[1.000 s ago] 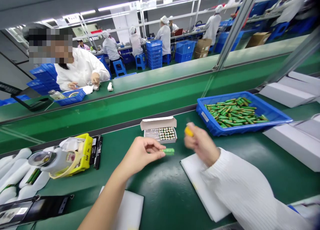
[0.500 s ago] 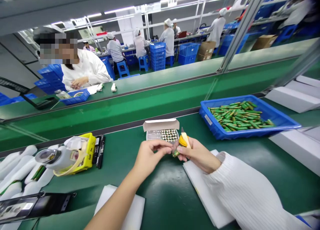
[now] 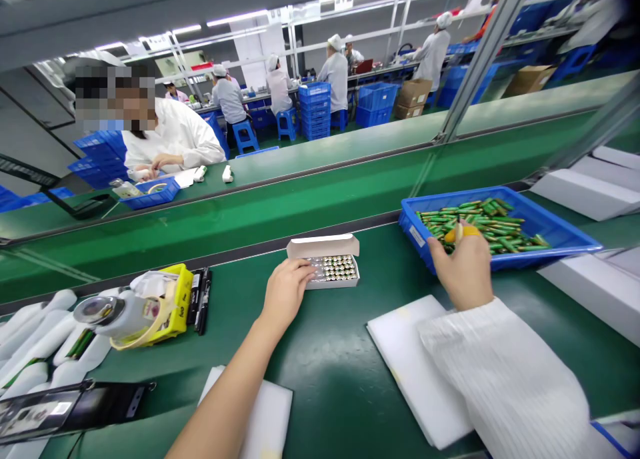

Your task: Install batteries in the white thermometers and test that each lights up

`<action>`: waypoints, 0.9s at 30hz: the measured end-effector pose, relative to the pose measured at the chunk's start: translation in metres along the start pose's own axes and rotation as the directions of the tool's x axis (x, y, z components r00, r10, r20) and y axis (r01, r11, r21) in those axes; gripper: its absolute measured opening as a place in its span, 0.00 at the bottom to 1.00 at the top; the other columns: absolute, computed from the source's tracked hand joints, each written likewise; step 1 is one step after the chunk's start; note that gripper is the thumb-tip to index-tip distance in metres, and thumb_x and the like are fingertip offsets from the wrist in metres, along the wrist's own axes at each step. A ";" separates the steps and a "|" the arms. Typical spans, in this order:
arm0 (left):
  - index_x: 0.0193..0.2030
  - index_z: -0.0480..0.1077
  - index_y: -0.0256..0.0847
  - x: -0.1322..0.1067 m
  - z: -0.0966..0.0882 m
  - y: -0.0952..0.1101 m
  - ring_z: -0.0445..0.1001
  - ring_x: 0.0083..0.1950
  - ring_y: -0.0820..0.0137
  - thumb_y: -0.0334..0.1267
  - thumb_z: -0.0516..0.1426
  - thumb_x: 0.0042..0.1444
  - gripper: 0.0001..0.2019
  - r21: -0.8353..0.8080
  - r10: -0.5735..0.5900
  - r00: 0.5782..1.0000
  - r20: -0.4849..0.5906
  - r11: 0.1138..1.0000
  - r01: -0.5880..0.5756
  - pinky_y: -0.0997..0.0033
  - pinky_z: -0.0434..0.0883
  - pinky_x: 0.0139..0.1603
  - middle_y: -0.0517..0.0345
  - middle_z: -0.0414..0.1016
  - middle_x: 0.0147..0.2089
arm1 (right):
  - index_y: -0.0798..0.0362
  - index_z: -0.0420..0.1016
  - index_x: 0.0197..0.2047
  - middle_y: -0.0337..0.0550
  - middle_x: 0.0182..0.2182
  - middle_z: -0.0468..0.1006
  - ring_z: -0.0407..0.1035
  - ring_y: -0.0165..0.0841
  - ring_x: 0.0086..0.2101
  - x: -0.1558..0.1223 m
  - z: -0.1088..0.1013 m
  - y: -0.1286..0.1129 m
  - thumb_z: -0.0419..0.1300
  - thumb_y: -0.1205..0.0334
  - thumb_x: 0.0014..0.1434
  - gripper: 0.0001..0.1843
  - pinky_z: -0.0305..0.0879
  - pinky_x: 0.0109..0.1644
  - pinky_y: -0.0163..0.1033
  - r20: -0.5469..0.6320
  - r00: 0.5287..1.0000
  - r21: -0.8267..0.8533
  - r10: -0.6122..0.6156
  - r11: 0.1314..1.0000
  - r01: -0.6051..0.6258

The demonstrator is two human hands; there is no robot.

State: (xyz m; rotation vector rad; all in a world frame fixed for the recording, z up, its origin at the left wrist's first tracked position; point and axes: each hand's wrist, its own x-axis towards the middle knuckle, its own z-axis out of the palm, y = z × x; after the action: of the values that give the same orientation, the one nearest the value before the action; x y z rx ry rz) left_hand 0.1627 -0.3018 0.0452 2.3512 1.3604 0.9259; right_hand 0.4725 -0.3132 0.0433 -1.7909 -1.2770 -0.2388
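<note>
My left hand (image 3: 287,292) rests at the left end of a small white box (image 3: 330,266) of upright batteries, fingers curled over its edge; what they hold, if anything, is hidden. My right hand (image 3: 463,266) reaches over the near rim of a blue tray (image 3: 560,229) full of green batteries (image 3: 475,222). It grips a small yellow-handled cutter (image 3: 463,232) while its fingertips touch the batteries. The box lid (image 3: 323,244) stands open at the back.
White foam sheets (image 3: 415,359) lie on the green bench near me. At the left stand a yellow tape holder (image 3: 165,306), black markers (image 3: 200,299) and white foam pieces (image 3: 30,352). White boxes (image 3: 585,192) sit at the right. Other workers sit across the conveyor.
My hands were together at a battery in front of the box. The left went to the box, the right swung right with the cutter into the blue tray.
</note>
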 end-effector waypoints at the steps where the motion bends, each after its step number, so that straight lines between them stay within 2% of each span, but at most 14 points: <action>1: 0.39 0.76 0.43 0.001 -0.002 0.001 0.71 0.47 0.63 0.29 0.54 0.57 0.09 0.015 0.008 1.000 0.015 1.000 -0.008 0.62 0.69 0.48 0.54 0.76 0.45 | 0.60 0.68 0.37 0.72 0.46 0.68 0.61 0.56 0.51 -0.003 0.002 -0.001 0.52 0.50 0.57 0.18 0.56 0.54 0.59 -0.004 1.000 0.008 -0.014 1.000 0.014; 4: 0.45 0.72 0.41 0.001 -0.015 0.001 0.68 0.50 0.62 0.31 0.51 0.60 0.11 0.067 -0.018 1.000 0.010 0.998 0.017 0.60 0.67 0.50 0.51 0.72 0.48 | 0.55 0.66 0.35 0.63 0.49 0.69 0.61 0.51 0.53 -0.012 0.005 -0.013 0.50 0.52 0.57 0.14 0.56 0.57 0.54 -0.017 0.998 0.043 -0.053 0.998 0.053; 6: 0.43 0.72 0.41 0.000 -0.026 0.002 0.68 0.48 0.62 0.33 0.52 0.60 0.08 0.096 -0.035 0.998 0.044 0.995 0.031 0.60 0.67 0.48 0.51 0.71 0.45 | 0.54 0.65 0.36 0.60 0.47 0.70 0.62 0.48 0.52 -0.018 0.005 -0.022 0.51 0.54 0.57 0.12 0.58 0.55 0.54 0.004 0.997 0.083 -0.077 0.994 0.077; 9: 0.37 0.72 0.42 -0.003 -0.035 0.002 0.68 0.42 0.62 0.34 0.56 0.57 0.04 0.115 -0.041 0.986 0.159 0.993 0.023 0.62 0.67 0.43 0.54 0.71 0.39 | 0.55 0.66 0.39 0.58 0.42 0.72 0.65 0.47 0.48 -0.023 0.005 -0.033 0.51 0.55 0.56 0.13 0.61 0.52 0.53 0.082 0.993 0.149 -0.083 0.986 0.070; 12: 0.37 0.73 0.42 -0.005 -0.033 0.003 0.68 0.42 0.61 0.31 0.57 0.54 0.05 0.096 -0.055 0.976 0.211 0.995 0.035 0.63 0.67 0.41 0.54 0.69 0.39 | 0.54 0.66 0.39 0.55 0.39 0.72 0.66 0.45 0.45 -0.027 0.004 -0.040 0.52 0.55 0.56 0.12 0.60 0.51 0.51 0.161 0.984 0.196 -0.069 0.980 0.037; 15: 0.37 0.75 0.42 -0.004 -0.027 0.003 0.68 0.42 0.62 0.30 0.57 0.53 0.06 0.035 -0.090 0.976 0.196 0.996 0.085 0.63 0.67 0.41 0.53 0.67 0.40 | 0.53 0.66 0.38 0.53 0.41 0.71 0.64 0.44 0.44 -0.031 0.002 -0.045 0.53 0.52 0.57 0.13 0.57 0.52 0.51 0.218 0.975 0.316 -0.037 0.948 -0.034; 17: 0.36 0.76 0.42 -0.003 -0.027 0.003 0.68 0.40 0.64 0.32 0.58 0.53 0.06 -0.032 -0.138 0.977 0.164 0.989 0.145 0.64 0.67 0.40 0.54 0.66 0.40 | 0.53 0.65 0.36 0.50 0.38 0.70 0.63 0.42 0.42 -0.033 0.000 -0.048 0.53 0.47 0.58 0.16 0.56 0.51 0.49 0.300 0.954 0.428 -0.013 0.895 -0.122; 19: 0.36 0.76 0.41 -0.002 -0.030 0.002 0.70 0.37 0.66 0.34 0.59 0.52 0.06 -0.122 -0.199 0.971 0.129 0.969 0.215 0.66 0.68 0.38 0.54 0.68 0.40 | 0.52 0.64 0.31 0.46 0.31 0.68 0.64 0.38 0.36 -0.037 -0.001 -0.051 0.51 0.41 0.60 0.21 0.60 0.45 0.44 0.427 0.904 0.509 -0.030 0.834 -0.213; 21: 0.36 0.76 0.39 0.000 -0.035 0.002 0.72 0.36 0.67 0.37 0.59 0.52 0.07 -0.232 -0.263 0.959 0.101 0.932 0.280 0.67 0.70 0.38 0.52 0.72 0.40 | 0.51 0.60 0.27 0.40 0.24 0.63 0.62 0.33 0.27 -0.041 -0.001 -0.057 0.45 0.39 0.62 0.25 0.61 0.34 0.39 0.559 0.823 0.553 -0.096 0.783 -0.285; 24: 0.38 0.75 0.35 0.000 -0.039 0.006 0.76 0.38 0.65 0.42 0.58 0.53 0.12 -0.389 -0.331 0.938 0.102 0.855 0.344 0.65 0.73 0.40 0.48 0.77 0.40 | 0.51 0.57 0.26 0.32 0.18 0.53 0.51 0.26 0.18 -0.051 0.000 -0.068 0.44 0.37 0.62 0.26 0.52 0.21 0.33 0.717 0.656 0.587 -0.235 0.711 -0.387; 27: 0.44 0.73 0.32 0.000 -0.034 0.015 0.78 0.36 0.65 0.44 0.61 0.51 0.18 -0.576 -0.378 0.918 0.123 0.726 0.376 0.65 0.75 0.40 0.48 0.79 0.37 | 0.53 0.62 0.29 0.30 0.17 0.50 0.44 0.24 0.17 -0.061 0.000 -0.079 0.47 0.38 0.62 0.26 0.43 0.19 0.31 0.795 0.480 0.586 -0.370 0.671 -0.454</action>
State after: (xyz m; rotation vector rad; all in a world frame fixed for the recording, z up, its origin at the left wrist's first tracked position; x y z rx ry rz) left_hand 0.1509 -0.3129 0.0790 1.5294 1.2462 1.0333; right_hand 0.3795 -0.3484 0.0499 -1.1059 -1.6375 1.3228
